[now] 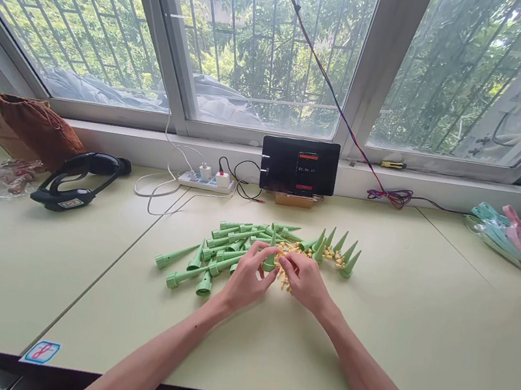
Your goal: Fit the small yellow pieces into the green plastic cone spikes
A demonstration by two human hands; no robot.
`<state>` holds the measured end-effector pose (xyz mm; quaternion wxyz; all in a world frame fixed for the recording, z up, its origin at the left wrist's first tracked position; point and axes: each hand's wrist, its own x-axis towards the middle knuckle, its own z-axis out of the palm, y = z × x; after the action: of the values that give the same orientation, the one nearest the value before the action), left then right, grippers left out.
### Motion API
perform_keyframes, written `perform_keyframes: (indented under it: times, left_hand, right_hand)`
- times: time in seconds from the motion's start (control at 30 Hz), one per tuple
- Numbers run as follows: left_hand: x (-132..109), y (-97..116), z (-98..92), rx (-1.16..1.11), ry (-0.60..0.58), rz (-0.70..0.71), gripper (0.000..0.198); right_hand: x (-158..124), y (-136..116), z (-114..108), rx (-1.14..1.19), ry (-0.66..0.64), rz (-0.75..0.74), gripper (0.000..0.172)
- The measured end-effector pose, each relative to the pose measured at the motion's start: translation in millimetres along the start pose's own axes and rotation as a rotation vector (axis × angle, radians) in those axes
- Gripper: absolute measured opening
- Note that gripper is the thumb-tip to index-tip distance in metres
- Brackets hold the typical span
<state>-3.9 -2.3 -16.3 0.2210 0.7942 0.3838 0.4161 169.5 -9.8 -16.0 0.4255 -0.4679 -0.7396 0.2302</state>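
Observation:
My left hand (247,278) is closed around a green watering spike (269,264), which stands point up above the table. Against its side, the fingertips of my right hand (306,283) are pinched together; whatever they hold is too small and hidden to name. Small yellow plastic pieces (284,280) lie in a pile beneath and behind my right hand. To the left spreads a heap of loose green spikes (228,242), most lying on their sides. Several more spikes (349,265) stand upright at the right, with yellow pieces beside them.
Behind the heap, a black screen (275,164) showing a timer leans on a small stand. A power strip (207,181) with cables lies left of it. A black headset (79,183) and brown pouch (40,130) are farther left. Bagged pink and teal items (520,239) lie right.

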Motion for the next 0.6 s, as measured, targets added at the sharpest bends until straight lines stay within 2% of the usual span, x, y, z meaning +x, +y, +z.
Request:
perform_keyframes:
  times: [0.23,0.43,0.6]
  left_hand:
    - [1.8,3.9,-0.8,-0.021,0.027,-0.013,0.029]
    - [1.2,3.4,-0.7,-0.014,0.015,-0.017,0.029]
    - [1.0,3.2,-1.3,-0.004,0.004,-0.01,0.03]
  right_hand:
    - [-1.0,-1.4,0.1,0.076,0.019,-0.017,0.018]
    - [-0.3,0.5,0.5,0.034,0.002,-0.026,0.019]
    - [0.6,1.2,0.8,-0.001,-0.02,-0.01,0.028]
